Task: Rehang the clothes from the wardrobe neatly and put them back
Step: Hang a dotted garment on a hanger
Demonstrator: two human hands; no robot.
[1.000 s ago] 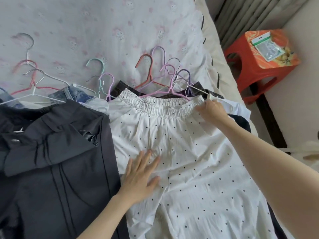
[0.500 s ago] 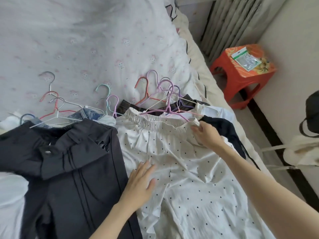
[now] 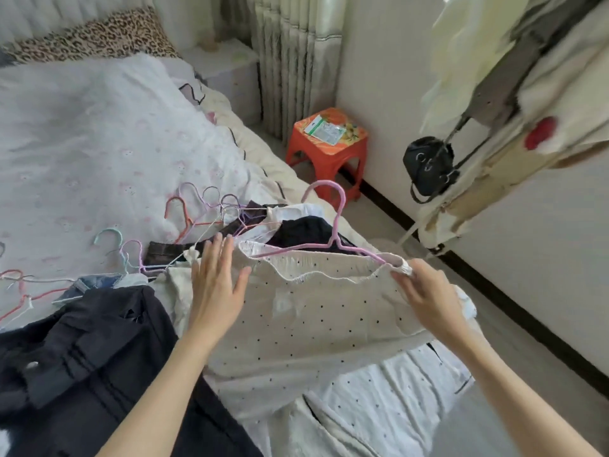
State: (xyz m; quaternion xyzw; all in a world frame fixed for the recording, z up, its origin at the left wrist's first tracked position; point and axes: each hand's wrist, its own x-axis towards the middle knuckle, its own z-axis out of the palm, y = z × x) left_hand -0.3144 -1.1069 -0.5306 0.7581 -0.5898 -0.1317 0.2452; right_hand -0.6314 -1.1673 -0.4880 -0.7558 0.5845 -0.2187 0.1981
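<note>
Polka-dot white skirt (image 3: pixel 306 328) is lifted over the bed (image 3: pixel 99 143), its elastic waistband on a pink hanger (image 3: pixel 333 232). Right hand (image 3: pixel 425 301) pinches the waistband's right end with the hanger tip; left hand (image 3: pixel 217 285) lies flat, fingers straight, over the left end, hiding that hanger tip. Hem's cut off below.

Bed (image 3: pixel 99 133) with pale floral cover occupies 9 to 11 o'clock. Leopard-print pillow (image 3: pixel 99 36) at 11. Pleated curtain (image 3: pixel 290 61) at 12. Orange plastic stool (image 3: pixel 326 150) near 1, beside white wall (image 3: pixel 379 61). Dark skirting board (image 3: pixel 527 321) at 3. Daylight, even.
</note>
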